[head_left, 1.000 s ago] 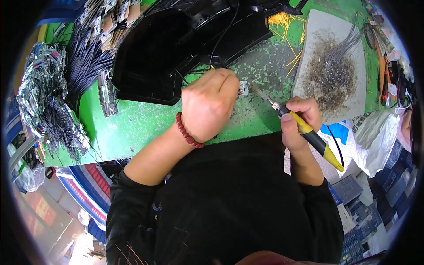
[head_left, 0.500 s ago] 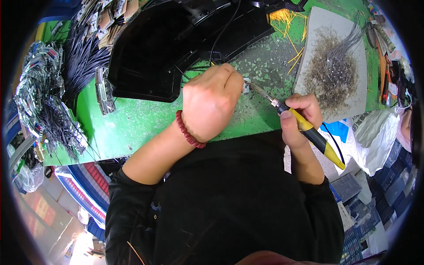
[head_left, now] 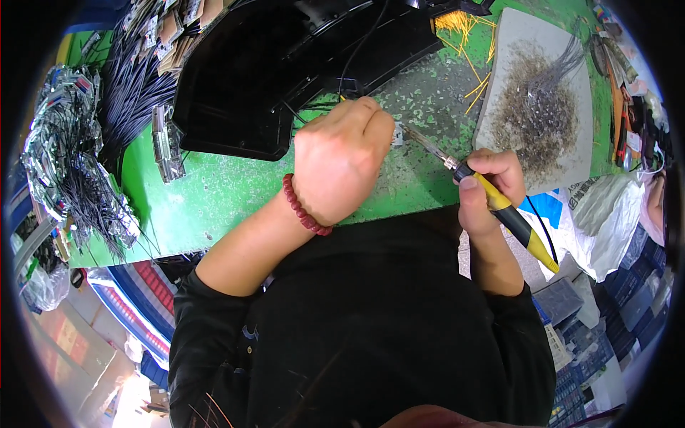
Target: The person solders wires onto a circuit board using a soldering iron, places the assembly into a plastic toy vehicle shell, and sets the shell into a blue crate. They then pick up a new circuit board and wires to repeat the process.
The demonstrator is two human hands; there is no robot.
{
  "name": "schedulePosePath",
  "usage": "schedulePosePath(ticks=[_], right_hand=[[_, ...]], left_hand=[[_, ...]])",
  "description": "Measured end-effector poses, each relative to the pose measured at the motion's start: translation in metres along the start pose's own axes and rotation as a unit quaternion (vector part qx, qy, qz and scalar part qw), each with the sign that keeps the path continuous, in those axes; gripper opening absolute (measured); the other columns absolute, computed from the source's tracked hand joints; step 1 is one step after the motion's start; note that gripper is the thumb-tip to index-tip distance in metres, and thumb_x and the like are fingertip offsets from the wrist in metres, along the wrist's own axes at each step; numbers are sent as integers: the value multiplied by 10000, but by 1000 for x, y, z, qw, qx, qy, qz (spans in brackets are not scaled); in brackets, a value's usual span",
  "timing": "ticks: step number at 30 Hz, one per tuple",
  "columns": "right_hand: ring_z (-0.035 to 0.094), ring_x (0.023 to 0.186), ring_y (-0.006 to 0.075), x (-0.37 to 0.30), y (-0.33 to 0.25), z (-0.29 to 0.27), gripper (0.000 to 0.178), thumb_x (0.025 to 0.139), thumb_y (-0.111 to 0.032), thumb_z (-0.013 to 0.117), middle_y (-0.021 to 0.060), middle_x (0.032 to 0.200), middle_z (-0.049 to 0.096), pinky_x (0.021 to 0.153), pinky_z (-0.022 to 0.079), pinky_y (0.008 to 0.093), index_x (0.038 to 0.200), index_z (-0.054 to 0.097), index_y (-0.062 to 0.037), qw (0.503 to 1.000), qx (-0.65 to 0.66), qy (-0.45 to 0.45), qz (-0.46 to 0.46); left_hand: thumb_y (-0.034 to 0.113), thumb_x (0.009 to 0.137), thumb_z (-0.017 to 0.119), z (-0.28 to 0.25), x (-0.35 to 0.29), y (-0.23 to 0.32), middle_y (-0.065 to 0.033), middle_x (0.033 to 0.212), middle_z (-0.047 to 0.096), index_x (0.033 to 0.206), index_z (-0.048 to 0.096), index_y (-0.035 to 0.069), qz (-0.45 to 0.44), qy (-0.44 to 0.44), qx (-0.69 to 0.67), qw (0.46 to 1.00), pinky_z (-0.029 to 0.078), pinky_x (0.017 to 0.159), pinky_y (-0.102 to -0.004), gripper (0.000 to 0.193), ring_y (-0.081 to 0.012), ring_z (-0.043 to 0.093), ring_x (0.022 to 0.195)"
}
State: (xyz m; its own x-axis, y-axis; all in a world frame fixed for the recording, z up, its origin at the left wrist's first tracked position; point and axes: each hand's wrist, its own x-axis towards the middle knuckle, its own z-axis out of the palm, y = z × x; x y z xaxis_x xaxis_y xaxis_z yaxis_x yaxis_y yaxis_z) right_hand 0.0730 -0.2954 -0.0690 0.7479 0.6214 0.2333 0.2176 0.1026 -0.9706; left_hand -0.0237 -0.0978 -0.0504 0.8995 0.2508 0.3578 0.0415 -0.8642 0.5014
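Note:
My right hand (head_left: 492,187) is closed round the yellow and black handle of a soldering iron (head_left: 515,222). The iron's tip points up and left toward a small whitish piece (head_left: 398,134) beside my left fingers. Whether tip and piece touch, I cannot tell. My left hand (head_left: 341,160), a red bead bracelet (head_left: 303,207) at its wrist, is closed with the knuckles up. Its fingertips are hidden beneath it, and so is most of what they grip. Just beyond it lie thin dark wires (head_left: 314,107) by a large black plastic housing (head_left: 235,139).
Bundles of dark wires (head_left: 139,93) and a heap of clear-wrapped parts (head_left: 61,143) lie left on the green bench (head_left: 214,203). Yellow thin strips (head_left: 474,89) lie far right of the housing. A grey board (head_left: 492,135) carries dark crumbs and fine wires. Hand tools (head_left: 619,107) edge the right.
My right hand and the soldering iron have shifted very slightly to the right. My left hand stays almost in place, still closed.

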Motion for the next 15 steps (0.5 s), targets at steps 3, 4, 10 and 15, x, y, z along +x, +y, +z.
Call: schedulePosePath(ticks=[3, 4, 10, 15], right_hand=[[475, 629, 85, -1, 1, 0, 219, 842, -109, 702, 62, 788, 577, 565, 382, 237, 934, 529, -10, 1000, -7, 5, 3], [473, 629, 84, -1, 1, 1, 219, 840, -106, 702, 60, 787, 576, 564, 381, 236, 933, 529, -10, 1000, -7, 6, 4], [467, 631, 76, -2, 1, 0, 215, 835, -98, 700, 53, 788, 573, 563, 378, 233, 931, 529, -11, 1000, -7, 11, 5], [462, 635, 70, -2, 0, 0, 209, 838, -101, 694, 46, 788, 571, 564, 376, 231, 930, 530, -11, 1000, -2, 11, 10]], left_hand=[[-36, 706, 686, 0, -1, 0, -72, 790, 626, 776, 617, 37, 0, 9, 4, 1000, 504, 572, -317, 122, -241, 624, 681], [-36, 706, 686, 0, -1, -1, -71, 790, 628, 774, 618, 38, -1, 8, 6, 1000, 505, 573, -316, 121, -240, 625, 683], [-33, 709, 688, 0, 0, 0, -70, 796, 634, 774, 620, 35, 7, 8, 4, 1000, 508, 574, -314, 116, -239, 629, 687], [-40, 704, 687, -1, -1, -1, -77, 807, 642, 769, 617, 30, 28, 6, -3, 1000, 514, 580, -315, 118, -246, 636, 694]])
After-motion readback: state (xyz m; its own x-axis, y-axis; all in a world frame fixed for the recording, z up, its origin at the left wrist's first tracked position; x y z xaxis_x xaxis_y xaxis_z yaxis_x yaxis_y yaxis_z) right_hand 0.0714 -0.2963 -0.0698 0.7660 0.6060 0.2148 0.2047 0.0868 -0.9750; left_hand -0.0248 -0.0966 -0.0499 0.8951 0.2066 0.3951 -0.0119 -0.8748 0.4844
